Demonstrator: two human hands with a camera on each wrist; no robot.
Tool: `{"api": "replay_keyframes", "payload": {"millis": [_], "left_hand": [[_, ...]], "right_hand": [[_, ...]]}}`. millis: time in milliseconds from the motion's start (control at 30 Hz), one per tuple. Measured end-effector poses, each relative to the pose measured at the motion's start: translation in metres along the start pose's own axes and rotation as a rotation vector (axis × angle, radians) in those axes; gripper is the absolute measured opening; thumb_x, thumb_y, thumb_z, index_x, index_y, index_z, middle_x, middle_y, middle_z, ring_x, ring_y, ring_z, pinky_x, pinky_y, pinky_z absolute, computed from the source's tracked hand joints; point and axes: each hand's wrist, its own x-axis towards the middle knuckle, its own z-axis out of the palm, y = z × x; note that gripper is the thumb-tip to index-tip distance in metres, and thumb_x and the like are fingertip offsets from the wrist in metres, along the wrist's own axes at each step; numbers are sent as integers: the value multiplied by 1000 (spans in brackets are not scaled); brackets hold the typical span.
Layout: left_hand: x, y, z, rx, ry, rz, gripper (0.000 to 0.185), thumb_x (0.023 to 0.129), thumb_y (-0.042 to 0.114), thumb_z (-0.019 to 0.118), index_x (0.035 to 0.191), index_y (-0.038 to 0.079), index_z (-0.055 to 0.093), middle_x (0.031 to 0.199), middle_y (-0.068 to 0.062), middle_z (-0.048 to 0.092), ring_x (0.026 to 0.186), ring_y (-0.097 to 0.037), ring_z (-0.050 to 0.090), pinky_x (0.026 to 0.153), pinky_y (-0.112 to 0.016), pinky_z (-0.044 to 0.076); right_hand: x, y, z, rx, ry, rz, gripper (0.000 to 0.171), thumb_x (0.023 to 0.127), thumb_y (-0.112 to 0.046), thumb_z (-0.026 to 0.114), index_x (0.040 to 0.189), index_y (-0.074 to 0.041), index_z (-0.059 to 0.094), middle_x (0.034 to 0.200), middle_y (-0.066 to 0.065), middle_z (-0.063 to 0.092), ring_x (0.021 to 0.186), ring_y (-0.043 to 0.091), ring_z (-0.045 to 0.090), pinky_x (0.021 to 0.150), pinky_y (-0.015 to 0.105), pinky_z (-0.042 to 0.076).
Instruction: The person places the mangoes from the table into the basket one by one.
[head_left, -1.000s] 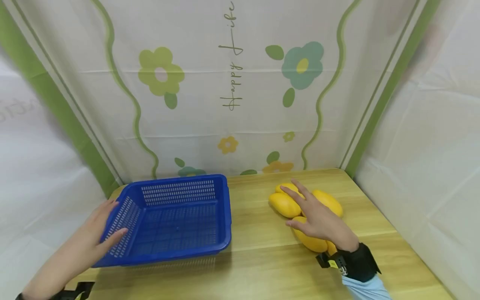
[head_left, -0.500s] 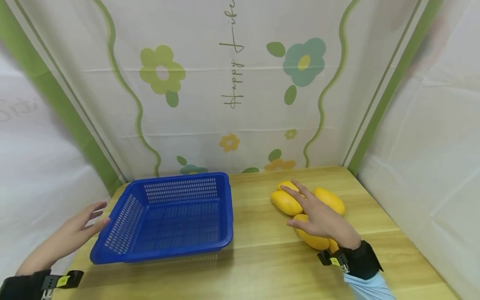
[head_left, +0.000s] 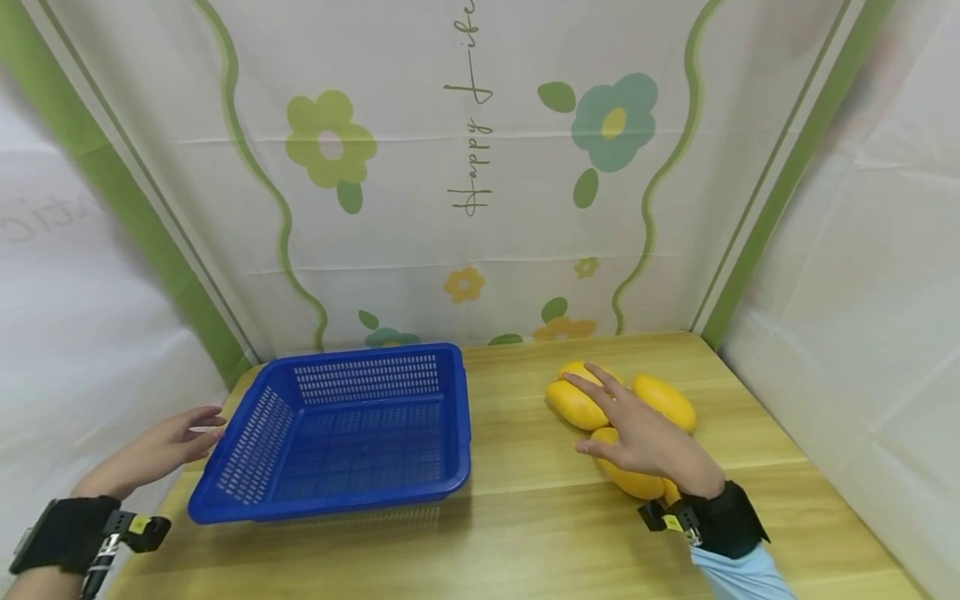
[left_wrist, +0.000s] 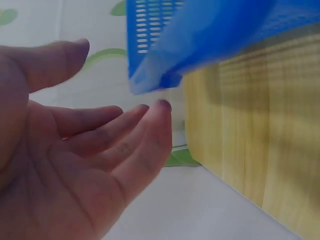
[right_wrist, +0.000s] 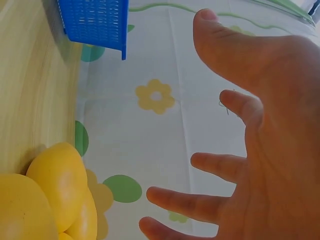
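Fingers [right_wrist: 192, 204] clear of mangoes [right_wrist: 59, 182], right wrist view only

Desk [head_left: 525, 542] topped in light wood grain, enclosed on three sides by white sheeting. Back panel [head_left: 405, 225] marked by horizontal fold creases, printed with lime flower [head_left: 303, 142], teal flower [head_left: 592, 142], small orange flower [head_left: 453, 285]. "Happy Life" lettering [head_left: 471, 167] run sideways up middle, flanked by wavy green lines [head_left: 284, 217]. Back corners edged by green strips [head_left: 127, 200]. Left sheet [head_left: 82, 350] faintly marked with reversed lettering [head_left: 45, 218]. Right sheet [head_left: 847, 350] wrinkled. Light diffused, soft shadows cast on desk.
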Motion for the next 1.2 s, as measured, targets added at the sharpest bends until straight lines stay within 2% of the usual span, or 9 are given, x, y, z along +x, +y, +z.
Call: {"api": "replay_keyframes", "payload": {"millis": [167, 233, 367, 433, 533, 633, 733, 967, 1200], "left_hand": [[9, -3, 0, -11, -16, 12, 52, 106, 11, 45, 135, -29, 29, 126, -44, 52, 107, -47, 63, 79, -41, 60], [13, -5, -1, -22, -31, -3, 51, 105, 9, 47, 135, -29, 30, 122, -41, 56, 103, -41, 67, 79, -39, 61], [21, -9, 0, -66, -79, -42, 53, 104, 6, 49, 135, -31, 27, 110, -29, 64, 94, -25, 70, 78, -36, 61], [23, -11, 0, -95, -97, -60, 54, 103, 5, 50, 135, -32, 26, 106, -22, 65, 89, -20, 69, 77, -35, 61], [26, -13, 1, -122, -111, -68, 56, 102, 4, 51, 135, -33, 24, 104, -19, 65, 87, -20, 69, 76, -35, 62], [27, -14, 0, -122, -115, -67, 57, 102, 4, 51, 136, -32, 23, 104, -19, 66, 88, -20, 69, 75, -36, 62], [28, -14, -1, -118, -121, -58, 57, 102, 4, 51, 136, -33, 22, 103, -18, 66, 87, -18, 70, 75, -36, 62], [29, -9, 1, -94, -126, -39, 57, 102, 5, 52, 136, -32, 26, 96, -12, 64, 81, -10, 66, 74, -34, 62], [31, -1, 7, -89, -118, -51, 60, 100, 7, 55, 138, -30, 26, 93, -11, 63, 80, -13, 67, 73, -33, 62]], "right_hand": [[0, 0, 0, 5, -4, -5, 84, 91, -44, 70, 159, -30, 21, 162, 24, 21, 128, 49, 52, 80, 40, 58], [0, 0, 0, 8, -9, 3, 83, 92, -45, 69, 159, -30, 21, 162, 24, 21, 127, 49, 53, 78, 37, 57], [0, 1, 2, 10, -22, 22, 82, 92, -43, 69, 158, -30, 22, 162, 23, 21, 125, 47, 55, 73, 31, 56], [0, 1, 2, 7, -24, 29, 81, 93, -39, 70, 158, -29, 24, 161, 24, 23, 124, 47, 56, 75, 34, 57], [0, 4, 2, -8, -4, 45, 79, 93, -32, 72, 157, -25, 27, 156, 22, 36, 123, 42, 58, 85, 44, 58], [0, 8, 0, -34, 42, 65, 76, 93, -26, 71, 156, -19, 31, 142, 20, 54, 117, 35, 62, 89, 49, 56], [-1, 13, -3, -56, 91, 90, 72, 94, -23, 71, 155, -12, 33, 129, 18, 63, 108, 32, 66, 86, 48, 56], [-16, 25, -8, -80, 111, 131, 64, 93, -17, 70, 147, -1, 41, 120, 21, 66, 104, 36, 66, 85, 50, 56], [-32, 37, 0, -54, 73, 185, 59, 91, -15, 71, 143, 1, 46, 113, 19, 69, 96, 31, 68, 77, 43, 58]]}}
